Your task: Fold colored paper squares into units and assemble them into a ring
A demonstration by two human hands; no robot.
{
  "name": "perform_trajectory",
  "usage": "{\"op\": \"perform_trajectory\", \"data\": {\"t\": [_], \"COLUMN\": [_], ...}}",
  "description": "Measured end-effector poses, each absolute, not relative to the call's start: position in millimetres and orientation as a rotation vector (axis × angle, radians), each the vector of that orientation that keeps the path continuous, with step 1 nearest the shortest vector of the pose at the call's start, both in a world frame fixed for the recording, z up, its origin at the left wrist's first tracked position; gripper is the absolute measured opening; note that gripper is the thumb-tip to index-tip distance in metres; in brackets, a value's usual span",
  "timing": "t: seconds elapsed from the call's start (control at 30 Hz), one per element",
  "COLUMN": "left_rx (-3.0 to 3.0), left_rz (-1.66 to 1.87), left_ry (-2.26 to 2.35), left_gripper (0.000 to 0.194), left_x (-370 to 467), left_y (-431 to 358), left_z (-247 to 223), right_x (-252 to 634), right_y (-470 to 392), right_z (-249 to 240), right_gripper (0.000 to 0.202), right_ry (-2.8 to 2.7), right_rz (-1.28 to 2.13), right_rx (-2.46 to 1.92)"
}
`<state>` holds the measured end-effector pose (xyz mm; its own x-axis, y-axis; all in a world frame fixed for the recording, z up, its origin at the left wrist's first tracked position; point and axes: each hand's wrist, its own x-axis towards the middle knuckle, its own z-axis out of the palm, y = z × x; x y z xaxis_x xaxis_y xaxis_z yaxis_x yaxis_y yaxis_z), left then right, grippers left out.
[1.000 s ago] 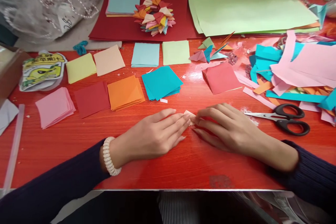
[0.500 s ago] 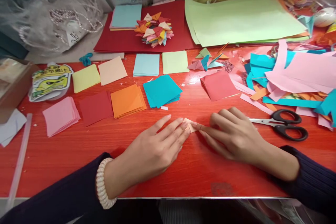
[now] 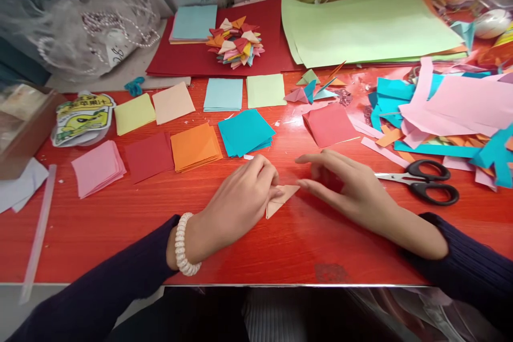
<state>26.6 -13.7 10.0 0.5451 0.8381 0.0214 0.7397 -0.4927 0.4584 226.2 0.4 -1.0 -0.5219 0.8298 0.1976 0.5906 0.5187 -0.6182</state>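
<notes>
The left hand [image 3: 240, 202] is pinching the folded paper [image 3: 281, 199], a small peach-coloured triangle, between its thumb and bent fingers, which are drawn narrow. The folded paper is sitting on the red table [image 3: 256, 259], between the two hands, with one sharp corner pointing toward the right hand [image 3: 352, 189]. The right hand is hovering just beside this corner. Its thumb and forefinger are standing wide apart; whether the thumb is touching the corner cannot be told. A coiled bracelet [image 3: 184, 246] is encircling the left wrist.

The blue squares [image 3: 246, 132] are lying beyond the left hand as a fanned stack, with the orange squares [image 3: 195, 146] lying just to their left. The red squares [image 3: 331, 124] are lying beyond the right hand. The scissors [image 3: 412, 179] are lying to the right of the right hand, with their handles pointing away from it. A ring of pointed paper pieces [image 3: 236, 52] is resting on a dark red sheet [image 3: 176, 57] at the back.
</notes>
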Motion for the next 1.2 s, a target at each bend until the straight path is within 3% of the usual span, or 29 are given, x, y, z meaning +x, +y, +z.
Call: {"op": "perform_trajectory", "data": {"t": [0.13, 0.27, 0.37, 0.57, 0.8, 1.03, 1.2], "left_rx": [2.06, 1.524, 1.413, 1.394, 1.261, 1.057, 1.377], "left_rz": [0.557, 0.823, 0.759, 0.786, 0.785, 0.623, 0.754], "left_ry": [1.238, 1.205, 1.16, 1.159, 1.163, 1.101, 1.134], "left_gripper": [0.016, 0.014, 0.016, 0.017, 0.018, 0.02, 0.017], "left_x": [31.8, 37.1, 39.2, 39.9, 39.3, 34.2, 31.6], "left_y": [-19.1, -18.1, -16.7, -15.6, -15.8, -12.7, -15.2], "left_z": [11.7, 18.7, 25.9, 27.4, 27.4, 26.0, 26.3], "right_x": [219.5, 217.8, 218.2, 215.0, 212.2, 215.7, 215.1], "right_y": [-2.4, -3.6, -4.6, -6.7, -7.8, -9.1, -9.1], "right_z": [0.8, 9.6, 18.4, 21.5, 16.9, 15.7, 15.1], "right_gripper": [0.037, 0.019, 0.023, 0.019, 0.032, 0.03, 0.029], "right_ry": [-2.27, -2.034, -1.923, -1.722, -1.748, -1.873, -1.851], "right_rz": [0.742, 1.167, 1.523, 1.867, 1.821, 1.726, 1.727], "right_rx": [-1.236, -1.257, -1.177, -1.151, -1.187, -1.037, -1.06]}}
